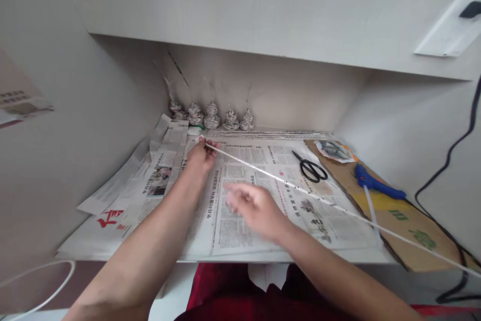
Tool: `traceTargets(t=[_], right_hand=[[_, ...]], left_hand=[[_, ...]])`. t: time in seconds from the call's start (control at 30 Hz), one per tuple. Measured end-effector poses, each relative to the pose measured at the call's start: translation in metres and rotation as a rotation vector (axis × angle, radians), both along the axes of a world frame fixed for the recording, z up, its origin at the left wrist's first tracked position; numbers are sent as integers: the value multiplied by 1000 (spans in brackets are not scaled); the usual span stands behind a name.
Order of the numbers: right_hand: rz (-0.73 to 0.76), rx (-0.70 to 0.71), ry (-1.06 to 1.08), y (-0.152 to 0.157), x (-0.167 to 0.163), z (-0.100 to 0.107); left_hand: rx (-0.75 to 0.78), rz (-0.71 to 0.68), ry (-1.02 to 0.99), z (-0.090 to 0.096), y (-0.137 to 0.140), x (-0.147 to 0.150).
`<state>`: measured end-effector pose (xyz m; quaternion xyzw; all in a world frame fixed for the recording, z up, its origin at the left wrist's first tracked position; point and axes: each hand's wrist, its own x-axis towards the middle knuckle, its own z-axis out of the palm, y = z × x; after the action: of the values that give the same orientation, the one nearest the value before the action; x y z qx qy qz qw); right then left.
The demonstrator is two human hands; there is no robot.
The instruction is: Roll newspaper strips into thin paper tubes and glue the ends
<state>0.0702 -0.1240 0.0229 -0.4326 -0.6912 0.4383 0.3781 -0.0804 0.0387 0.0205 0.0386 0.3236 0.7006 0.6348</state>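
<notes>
A long, thin rolled-paper tube (263,172) slants from the middle of the table down past the right edge of the view. My left hand (203,154) pinches its upper left end between closed fingers. Beneath the tube and nearer to me, my right hand (257,211) hovers over the newspaper (240,233), somewhat blurred, with its fingers stretched out and nothing seen in them. Black-handled scissors (311,168) lie beyond the tube. Behind my left hand, several small gourd-shaped pieces coiled from paper (212,116) stand along the back wall.
More paper tubes (274,134) lie along the back of the table. At right, a blue glue gun (378,184) with a white stick rests on cardboard (398,248), near a dark cable (447,158). Paper strips (124,176) are piled at left. A cabinet panel (263,5) overhangs the back.
</notes>
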Motion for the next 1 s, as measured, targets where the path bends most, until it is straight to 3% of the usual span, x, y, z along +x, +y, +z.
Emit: traceTargets(t=[0.07,0.1,0.17,0.2,0.27,0.43,0.53,0.67,0.73,0.8,0.93,1.0], right_hand=[[66,457,-314,-32,6,7],[11,651,-434,-42,11,11],[-196,831,-679,-53,26,13],[-314,825,-790,-54,34,12],[-449,684,-954,-54,50,4],[-467,329,-937,-67,71,-17],[-386,68,-658,-76,73,-16],[-145,-635,-11,-79,74,-14],[-86,-817,155,-80,75,-15],[-78,-762,73,-83,76,-15],[-315,-189,-532,-87,82,-11],[-412,-44,-705,-88,85,-8]], left_hand=[[-3,41,-25,-1,1,1],[0,52,-35,-2,1,2],[17,47,-57,-2,0,4],[25,37,-69,-2,-1,5],[32,16,-85,-1,-3,6],[35,-18,-88,0,-6,5],[43,-67,-80,3,-10,5],[49,-113,-87,7,-15,8],[50,-127,-94,9,-16,8],[45,-127,-99,9,-15,8],[47,-88,-97,9,-13,7],[51,-68,-88,9,-13,6]])
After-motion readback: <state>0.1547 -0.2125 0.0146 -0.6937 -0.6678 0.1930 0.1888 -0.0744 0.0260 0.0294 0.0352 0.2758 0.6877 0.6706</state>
